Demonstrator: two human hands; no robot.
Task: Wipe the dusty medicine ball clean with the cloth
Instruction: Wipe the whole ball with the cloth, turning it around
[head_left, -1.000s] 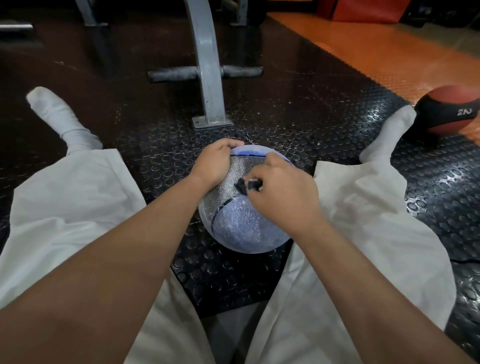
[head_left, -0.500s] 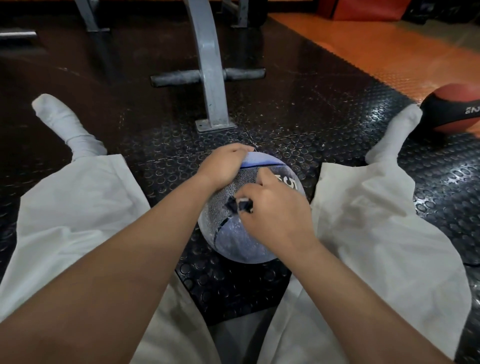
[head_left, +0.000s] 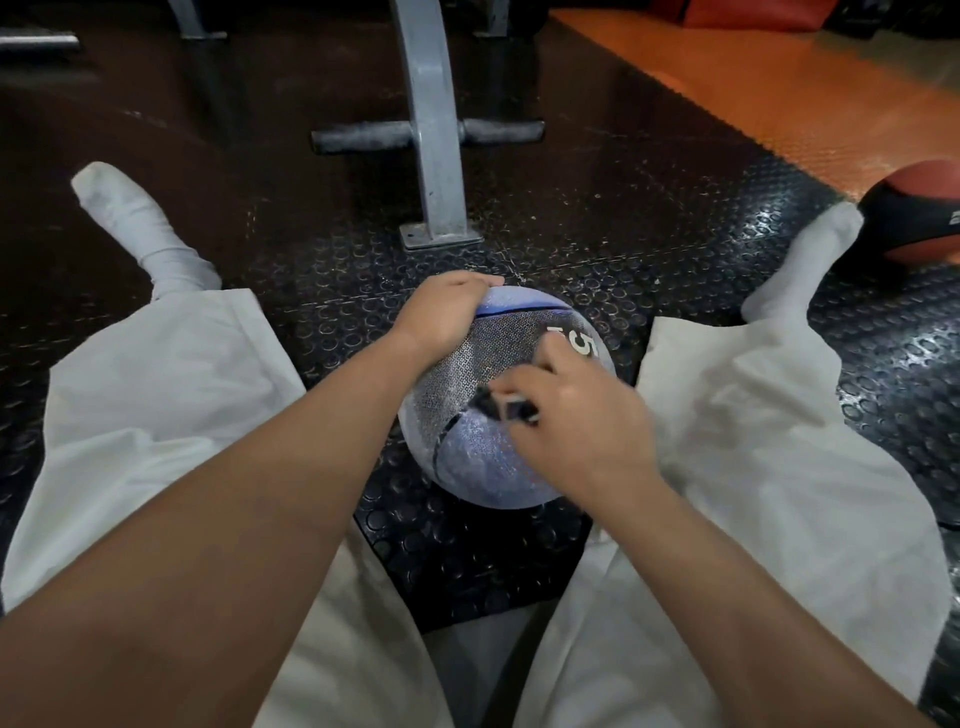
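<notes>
A dusty blue and grey medicine ball (head_left: 467, 457) with a white "5" sits on the black studded floor mat between my spread legs. My left hand (head_left: 441, 314) rests on its upper left side, fingers curved over the top. My right hand (head_left: 576, 421) presses against the ball's right front and pinches a small dark cloth (head_left: 501, 408), of which only a bunched bit shows between the fingers. The ball's right side is hidden behind that hand.
A grey metal equipment post (head_left: 431, 130) with a padded crossbar stands just beyond the ball. A red and black medicine ball (head_left: 919, 218) lies at the right by my right foot (head_left: 800, 265). Orange flooring (head_left: 779, 88) begins at the far right.
The right hand with the cloth has slid down and left across the ball's front, uncovering the white number. The left hand has stayed on the ball's top.
</notes>
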